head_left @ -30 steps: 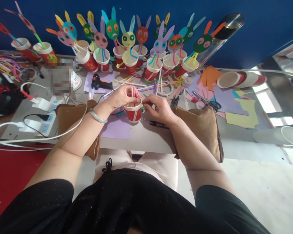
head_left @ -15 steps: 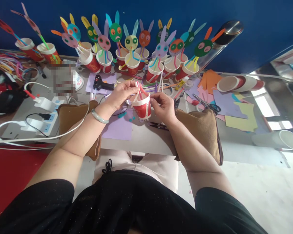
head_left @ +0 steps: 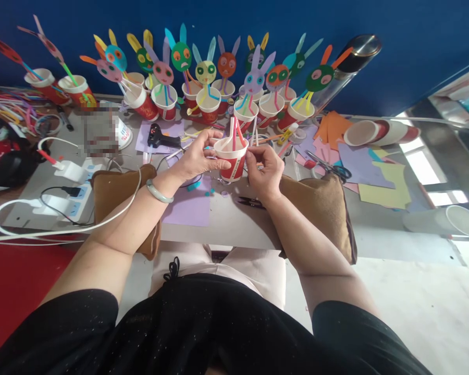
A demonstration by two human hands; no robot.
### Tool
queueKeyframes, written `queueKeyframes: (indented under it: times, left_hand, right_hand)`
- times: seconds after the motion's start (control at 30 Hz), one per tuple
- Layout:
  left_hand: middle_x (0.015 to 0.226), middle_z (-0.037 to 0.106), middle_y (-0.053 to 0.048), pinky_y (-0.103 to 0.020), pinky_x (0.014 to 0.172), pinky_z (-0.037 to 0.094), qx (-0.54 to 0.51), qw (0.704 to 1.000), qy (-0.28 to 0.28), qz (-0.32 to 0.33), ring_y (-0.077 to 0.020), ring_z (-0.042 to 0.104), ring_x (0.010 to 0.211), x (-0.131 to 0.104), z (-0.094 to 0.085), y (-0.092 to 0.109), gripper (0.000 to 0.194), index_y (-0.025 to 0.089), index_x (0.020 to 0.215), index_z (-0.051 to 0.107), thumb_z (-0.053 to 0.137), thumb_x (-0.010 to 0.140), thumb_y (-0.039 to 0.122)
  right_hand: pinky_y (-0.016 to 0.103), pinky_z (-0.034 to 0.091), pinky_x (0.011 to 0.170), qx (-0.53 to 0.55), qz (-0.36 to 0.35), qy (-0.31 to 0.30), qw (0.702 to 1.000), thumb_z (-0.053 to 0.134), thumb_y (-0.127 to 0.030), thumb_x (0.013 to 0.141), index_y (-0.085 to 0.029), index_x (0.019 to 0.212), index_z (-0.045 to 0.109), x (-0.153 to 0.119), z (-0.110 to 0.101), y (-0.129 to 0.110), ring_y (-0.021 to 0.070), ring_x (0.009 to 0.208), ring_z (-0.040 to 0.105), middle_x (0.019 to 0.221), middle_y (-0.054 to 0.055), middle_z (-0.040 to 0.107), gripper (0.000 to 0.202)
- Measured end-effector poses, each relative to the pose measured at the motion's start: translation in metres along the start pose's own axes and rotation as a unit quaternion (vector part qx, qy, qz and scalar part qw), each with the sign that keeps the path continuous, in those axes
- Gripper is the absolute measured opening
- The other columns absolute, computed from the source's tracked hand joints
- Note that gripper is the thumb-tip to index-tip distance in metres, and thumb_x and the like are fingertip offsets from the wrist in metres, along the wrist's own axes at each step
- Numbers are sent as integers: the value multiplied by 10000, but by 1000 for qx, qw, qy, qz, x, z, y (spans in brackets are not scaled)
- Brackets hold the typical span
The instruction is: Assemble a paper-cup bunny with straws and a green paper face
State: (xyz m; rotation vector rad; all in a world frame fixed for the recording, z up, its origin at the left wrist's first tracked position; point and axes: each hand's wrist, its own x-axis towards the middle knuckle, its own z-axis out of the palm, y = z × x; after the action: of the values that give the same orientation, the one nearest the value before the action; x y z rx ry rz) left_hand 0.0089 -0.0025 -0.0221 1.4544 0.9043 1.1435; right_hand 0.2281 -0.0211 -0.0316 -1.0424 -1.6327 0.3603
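Note:
A red-and-white paper cup stands upright in front of me, with red and white straws sticking up from inside it. My left hand grips the cup from the left, its thumb across the front below the rim and its fingers behind. On the opposite side my right hand is closed, with thumb and forefinger pressed at the cup's right edge near the rim. Black thread snips lie just below the right hand. A purple paper sheet lies under the left wrist.
Several cups with paper rabbit heads line the blue wall. A black glue gun lies left of my hands. A power strip with cables sits farther left. Scissors, coloured paper and stacked cups lie right. Brown cushions flank the work area.
The left hand has moved from the straws at the cup's mouth to the cup's side. The cup has shifted slightly right and up, and the straws now stand more upright.

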Motion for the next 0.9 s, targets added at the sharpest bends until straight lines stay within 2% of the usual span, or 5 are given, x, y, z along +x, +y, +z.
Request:
queueKeyframes:
  times: [0.13, 0.27, 0.5, 0.77, 0.9]
  left_hand:
    - [1029, 722, -28, -281, 842, 611, 16, 999, 45, 7, -160, 720, 954, 1, -1, 2, 587, 235, 1053, 623, 1026, 670, 424]
    - [928, 722, -15, -315, 830, 637, 43, 997, 53, 26, -151, 721, 883, 0, 0, 3, 406, 215, 950, 612, 944, 788, 385]
    - [877, 758, -28, -344, 811, 665, 48, 996, 68, 34, -166, 740, 833, 1, 1, 9, 283, 206, 916, 680, 922, 822, 320]
    - [843, 761, -24, -284, 753, 608, 98, 987, 92, 84, -141, 713, 793, 1, -1, 16, 311, 208, 892, 681, 913, 848, 411]
    - [818, 756, -11, -277, 766, 589, 156, 976, 104, 108, -138, 697, 784, -2, -2, 20, 224, 209, 862, 675, 871, 857, 316]
  right_hand:
    - [332, 578, 687, -8, 0, 26, 1000, 595, -495, 1042, -248, 966, 702, 0, 0, 4, 170, 707, 668, 834, 27, 738, 280]
    - [333, 580, 696, 1, 10, 40, 999, 601, -483, 1035, -243, 969, 691, 1, 1, 7, 169, 709, 670, 840, 29, 739, 265]
    - [358, 587, 715, 19, 8, 19, 1000, 624, -461, 1012, -245, 990, 697, 1, 1, 9, 178, 711, 664, 827, 22, 730, 229]
    - [326, 574, 684, 0, -16, 4, 1000, 624, -457, 1007, -250, 952, 682, 0, 1, 5, 159, 683, 649, 801, 11, 710, 222]
    - [314, 564, 665, -1, -18, 0, 1000, 632, -436, 988, -247, 918, 676, 1, 1, 3, 148, 655, 629, 757, -3, 691, 206]
